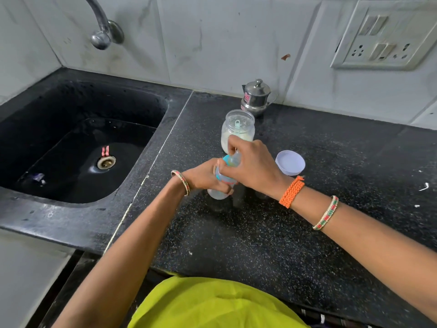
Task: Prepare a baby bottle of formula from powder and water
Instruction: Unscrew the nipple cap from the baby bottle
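Centrally on the black counter (pixel 295 233), both hands meet on the bottle (pixel 218 194). It is tilted: its pale base points down and toward the sink side, close to the counter though contact there is unclear, and its top leans up and away toward the jar (pixel 237 129), so its long axis runs from lower left to upper right. The left hand (pixel 205 177) is wrapped around the bottle's body, fingers closed on it. The right hand (pixel 251 166) comes over the top, fingers curled and clamped around the blue collar and clear cap (pixel 233 159); what lies under the palm is hidden.

Just behind the hands stands the open jar, upright, with white powder in it and a scoop (pixel 237 127) showing inside; the right knuckles overlap its lower wall in this view. Its white lid (pixel 290 162) lies flat just right of the right hand. Farther back, beside the wall, stands a small steel pot (pixel 256 98).

Left of the bottle, a seam in the stone runs diagonally, and beyond it the sink (pixel 78 143) drops away, with the tap (pixel 101 24) above. The counter's front edge passes beneath the forearms. Open counter stretches wide to the right and toward the person, bare except for a few white scraps (pixel 424 186) far right.
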A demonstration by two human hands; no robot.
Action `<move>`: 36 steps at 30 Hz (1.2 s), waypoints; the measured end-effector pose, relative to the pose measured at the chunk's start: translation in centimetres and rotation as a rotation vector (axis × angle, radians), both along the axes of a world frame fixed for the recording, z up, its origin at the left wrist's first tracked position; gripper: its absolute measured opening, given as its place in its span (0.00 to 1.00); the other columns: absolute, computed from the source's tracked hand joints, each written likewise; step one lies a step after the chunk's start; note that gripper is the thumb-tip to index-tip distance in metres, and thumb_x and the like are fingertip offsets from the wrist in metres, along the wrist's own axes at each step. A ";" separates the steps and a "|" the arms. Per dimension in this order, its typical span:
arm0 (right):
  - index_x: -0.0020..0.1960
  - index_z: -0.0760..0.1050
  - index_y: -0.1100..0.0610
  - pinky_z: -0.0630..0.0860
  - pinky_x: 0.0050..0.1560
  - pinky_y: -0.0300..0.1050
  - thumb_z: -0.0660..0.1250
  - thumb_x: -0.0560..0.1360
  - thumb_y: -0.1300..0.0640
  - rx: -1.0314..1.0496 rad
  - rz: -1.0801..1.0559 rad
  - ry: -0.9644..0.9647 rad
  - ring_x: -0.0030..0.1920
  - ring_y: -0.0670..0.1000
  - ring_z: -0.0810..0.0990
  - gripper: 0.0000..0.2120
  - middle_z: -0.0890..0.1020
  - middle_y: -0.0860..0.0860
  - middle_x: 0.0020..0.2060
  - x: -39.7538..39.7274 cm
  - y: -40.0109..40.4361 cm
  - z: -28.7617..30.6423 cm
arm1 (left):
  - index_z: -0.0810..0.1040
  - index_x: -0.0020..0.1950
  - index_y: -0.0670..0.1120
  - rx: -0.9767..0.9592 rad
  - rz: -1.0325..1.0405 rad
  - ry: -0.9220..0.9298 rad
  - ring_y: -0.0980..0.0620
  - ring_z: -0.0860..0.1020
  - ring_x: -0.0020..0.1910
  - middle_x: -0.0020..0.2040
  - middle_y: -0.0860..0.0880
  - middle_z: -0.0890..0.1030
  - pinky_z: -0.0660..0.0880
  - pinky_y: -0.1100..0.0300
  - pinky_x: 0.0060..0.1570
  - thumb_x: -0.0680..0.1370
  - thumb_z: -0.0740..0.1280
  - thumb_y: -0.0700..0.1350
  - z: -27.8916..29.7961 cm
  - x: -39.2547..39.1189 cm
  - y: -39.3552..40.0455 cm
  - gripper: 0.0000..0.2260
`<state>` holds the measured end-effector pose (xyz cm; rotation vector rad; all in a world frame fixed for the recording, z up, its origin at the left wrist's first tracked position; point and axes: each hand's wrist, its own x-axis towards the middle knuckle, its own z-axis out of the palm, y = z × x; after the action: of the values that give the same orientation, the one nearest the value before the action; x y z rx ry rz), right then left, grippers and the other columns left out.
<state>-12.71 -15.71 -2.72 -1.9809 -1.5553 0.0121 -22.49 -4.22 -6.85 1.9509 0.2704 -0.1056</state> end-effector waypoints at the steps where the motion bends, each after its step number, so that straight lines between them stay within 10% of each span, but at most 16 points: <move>1: 0.41 0.67 0.55 0.64 0.27 0.44 0.70 0.68 0.43 -0.015 -0.051 0.016 0.26 0.48 0.67 0.18 0.69 0.46 0.25 0.6 0.1 -0.1 | 0.74 0.41 0.47 -0.003 0.073 -0.029 0.63 0.74 0.31 0.33 0.58 0.78 0.72 0.69 0.36 0.64 0.72 0.34 -0.1 0.1 0.1 0.13; 8: 0.38 0.79 0.58 0.73 0.34 0.42 0.68 0.69 0.36 -0.012 -0.326 0.443 0.36 0.49 0.81 0.23 0.82 0.48 0.31 1.3 1.0 -0.7 | 0.68 0.45 0.49 0.799 0.564 -0.129 0.42 0.79 0.44 0.43 0.46 0.81 0.71 0.54 0.40 0.66 0.70 0.54 2.3 1.1 -2.5 0.16; 14: 0.27 0.72 0.52 0.67 0.27 0.33 0.68 0.71 0.45 0.185 -0.397 0.642 0.26 0.40 0.75 0.18 0.76 0.41 0.21 0.2 1.4 -0.6 | 0.71 0.48 0.44 0.928 0.591 -0.140 0.40 0.78 0.42 0.42 0.44 0.81 0.72 0.52 0.39 0.66 0.70 0.53 3.3 0.9 -3.7 0.18; 21: 0.36 0.69 0.60 0.63 0.29 0.41 0.66 0.70 0.43 0.135 0.262 0.404 0.28 0.45 0.66 0.20 0.68 0.46 0.27 -0.7 0.2 1.9 | 0.75 0.46 0.41 -0.244 -0.161 -0.063 0.54 0.79 0.38 0.38 0.53 0.82 0.77 0.60 0.42 0.61 0.72 0.45 4.2 -2.5 0.4 0.17; 28: 0.65 0.67 0.57 0.80 0.48 0.45 0.71 0.69 0.71 -0.146 0.299 0.645 0.44 0.49 0.77 0.28 0.77 0.51 0.43 2.5 0.5 2.5 | 0.73 0.54 0.40 -0.253 0.090 -0.116 0.52 0.76 0.44 0.44 0.46 0.77 0.76 0.57 0.49 0.62 0.73 0.48 1.6 -3.1 1.7 0.24; 36: 0.65 0.65 0.49 0.76 0.60 0.53 0.74 0.64 0.51 0.119 0.035 0.922 0.54 0.53 0.81 0.32 0.82 0.54 0.52 -0.7 1.0 -0.4 | 0.77 0.53 0.44 -0.127 0.385 -0.197 0.56 0.79 0.41 0.44 0.47 0.82 0.78 0.59 0.45 0.66 0.74 0.40 0.7 -1.5 -0.1 0.17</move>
<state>-13.38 -14.75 -3.09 -1.4967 -0.9401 0.7216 -23.97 -4.34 -6.13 1.7358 0.4902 0.3127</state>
